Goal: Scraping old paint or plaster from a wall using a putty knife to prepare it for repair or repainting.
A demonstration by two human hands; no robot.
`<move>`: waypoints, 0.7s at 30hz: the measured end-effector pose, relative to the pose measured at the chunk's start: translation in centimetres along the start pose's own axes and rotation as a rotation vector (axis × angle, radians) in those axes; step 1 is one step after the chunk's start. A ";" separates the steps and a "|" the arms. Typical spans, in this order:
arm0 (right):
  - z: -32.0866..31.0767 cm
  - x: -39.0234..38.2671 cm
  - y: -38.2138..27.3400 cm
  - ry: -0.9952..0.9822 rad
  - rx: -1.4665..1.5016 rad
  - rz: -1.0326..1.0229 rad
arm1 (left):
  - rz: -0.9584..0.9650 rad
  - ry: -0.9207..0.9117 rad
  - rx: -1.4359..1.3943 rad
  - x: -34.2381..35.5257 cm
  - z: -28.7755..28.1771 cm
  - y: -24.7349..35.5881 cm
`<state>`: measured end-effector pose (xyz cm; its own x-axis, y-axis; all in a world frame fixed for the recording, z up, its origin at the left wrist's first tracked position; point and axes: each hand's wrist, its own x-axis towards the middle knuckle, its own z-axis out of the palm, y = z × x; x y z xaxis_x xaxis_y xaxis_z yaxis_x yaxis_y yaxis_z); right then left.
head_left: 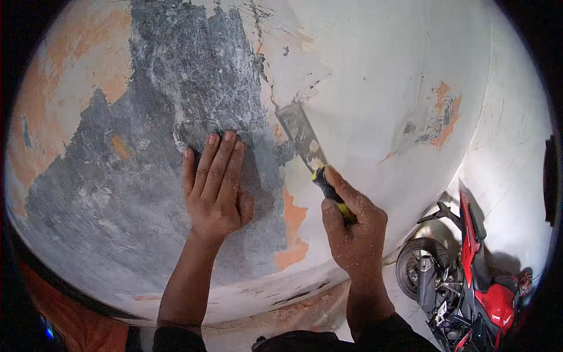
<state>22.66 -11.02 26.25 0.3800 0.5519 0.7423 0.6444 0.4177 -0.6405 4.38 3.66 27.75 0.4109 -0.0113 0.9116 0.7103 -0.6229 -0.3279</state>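
Right hand grips the scraper, fingers closed round its handle, blade against the wall at the paint edge. Left hand lies flat, fingers together, on bare grey plaster. A red motorcycle stands near the wall's lower right corner.

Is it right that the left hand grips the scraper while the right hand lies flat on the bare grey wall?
No, the hands are swapped. In the head view the right hand grips the scraper, and the left hand lies flat on the bare grey wall.
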 end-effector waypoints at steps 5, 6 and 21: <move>0.2 -2.0 1.4 -0.026 0.004 0.074 | -0.006 0.008 0.013 0.1 0.1 0.3; 0.4 -1.1 1.3 -0.028 0.002 0.085 | -0.006 0.008 0.005 0.1 0.0 0.3; 0.0 -0.7 0.8 -0.039 0.001 0.075 | 0.007 0.003 -0.012 -0.1 0.0 -0.1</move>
<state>22.90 -11.06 25.28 0.4013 0.6096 0.6837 0.6144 0.3745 -0.6945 4.23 3.71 27.69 0.4139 -0.0178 0.9101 0.7005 -0.6323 -0.3309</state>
